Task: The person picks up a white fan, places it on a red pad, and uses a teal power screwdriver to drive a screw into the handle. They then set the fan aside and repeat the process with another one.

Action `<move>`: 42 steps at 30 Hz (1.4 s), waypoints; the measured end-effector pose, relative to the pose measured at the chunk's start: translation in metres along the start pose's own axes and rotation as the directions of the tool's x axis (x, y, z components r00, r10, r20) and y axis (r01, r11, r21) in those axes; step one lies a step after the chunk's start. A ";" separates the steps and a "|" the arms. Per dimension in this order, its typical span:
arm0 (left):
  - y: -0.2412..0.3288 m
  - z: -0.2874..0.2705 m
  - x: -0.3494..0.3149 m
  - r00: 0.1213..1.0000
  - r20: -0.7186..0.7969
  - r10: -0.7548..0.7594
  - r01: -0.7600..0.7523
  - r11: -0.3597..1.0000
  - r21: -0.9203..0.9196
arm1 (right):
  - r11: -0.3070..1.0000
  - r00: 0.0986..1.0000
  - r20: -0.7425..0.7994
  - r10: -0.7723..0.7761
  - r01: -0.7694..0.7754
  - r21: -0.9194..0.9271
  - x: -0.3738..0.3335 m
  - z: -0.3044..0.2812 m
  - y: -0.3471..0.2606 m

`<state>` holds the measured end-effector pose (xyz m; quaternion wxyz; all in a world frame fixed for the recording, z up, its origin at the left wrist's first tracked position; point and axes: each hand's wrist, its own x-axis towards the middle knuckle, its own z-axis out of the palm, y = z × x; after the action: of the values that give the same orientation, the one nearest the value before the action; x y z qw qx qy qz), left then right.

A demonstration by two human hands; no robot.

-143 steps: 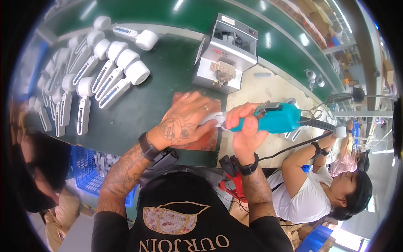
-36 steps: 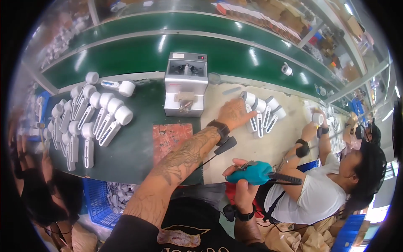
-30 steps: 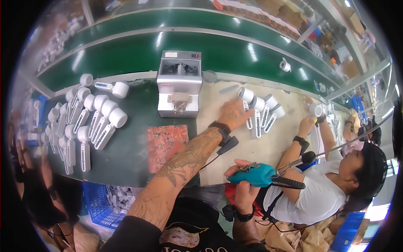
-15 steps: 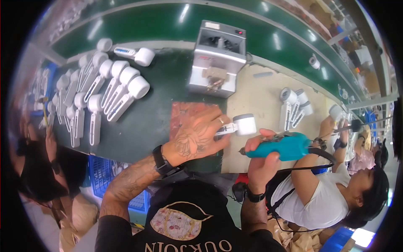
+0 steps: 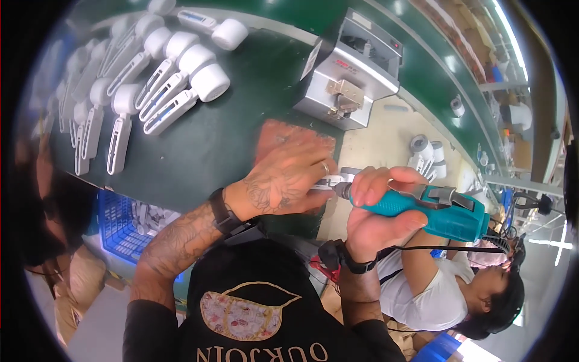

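My left hand (image 5: pixel 280 184) is closed over the handle of a white long-handled device (image 5: pixel 329 181), pressing it down by a reddish-brown pad (image 5: pixel 286 140). Its round head is mostly hidden behind my right hand. With my right hand (image 5: pixel 383 211) I grip a teal electric screwdriver (image 5: pixel 431 218) lying nearly level. The screwdriver's nose points left and is at the handle, close to my left fingertips; whether the bit touches cannot be made out.
Several similar white devices (image 5: pixel 208 82) lie at the left on the green bench (image 5: pixel 211 151). A grey machine (image 5: pixel 353 66) stands behind the pad. More devices (image 5: pixel 425 151) lie far right. A blue crate (image 5: pixel 117 229) sits below the bench. A co-worker (image 5: pixel 428 289) is close on my right.
The screwdriver has moved left and up to the device's handle, and its tip is no longer apart from it. The whole view has shifted and tilted. My left hand keeps its hold.
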<state>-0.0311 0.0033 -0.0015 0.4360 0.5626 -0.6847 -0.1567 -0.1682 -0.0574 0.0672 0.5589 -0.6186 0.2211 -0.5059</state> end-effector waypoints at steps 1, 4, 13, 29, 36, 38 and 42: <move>-0.001 0.000 -0.001 1.000 -0.008 -0.009 0.009 1.000 -0.003 | 1.000 1.000 -0.001 -0.015 0.015 -0.014 0.000 0.002 0.002; -0.002 0.001 -0.002 1.000 -0.030 0.003 -0.004 1.000 -0.002 | 1.000 0.999 0.029 -0.014 0.014 -0.021 0.001 0.002 0.007; -0.005 0.007 -0.002 0.974 -0.219 0.053 -0.069 0.996 -0.063 | 0.995 0.989 0.124 -0.080 0.086 -0.043 -0.004 0.000 0.019; -0.001 0.001 0.000 0.988 -0.135 0.076 -0.082 0.996 -0.036 | 0.960 0.953 0.116 -0.280 0.276 0.053 0.001 -0.011 0.002; 0.000 0.004 0.003 0.986 -0.136 0.091 -0.095 0.995 -0.020 | 0.980 0.982 0.034 -0.188 0.184 0.080 0.008 -0.016 -0.009; 0.001 0.003 0.003 0.989 -0.117 0.094 -0.097 0.995 -0.023 | 0.992 0.993 0.011 -0.113 0.113 0.057 0.006 -0.018 -0.006; 0.002 0.002 0.003 0.993 -0.101 0.057 -0.062 0.997 -0.043 | 0.998 0.998 0.014 -0.056 0.056 0.011 0.003 -0.009 0.001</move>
<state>-0.0338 0.0003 0.0001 0.4869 0.5388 -0.6749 -0.1312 -0.1750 -0.0642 0.0663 0.5494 -0.6250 0.1969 -0.5184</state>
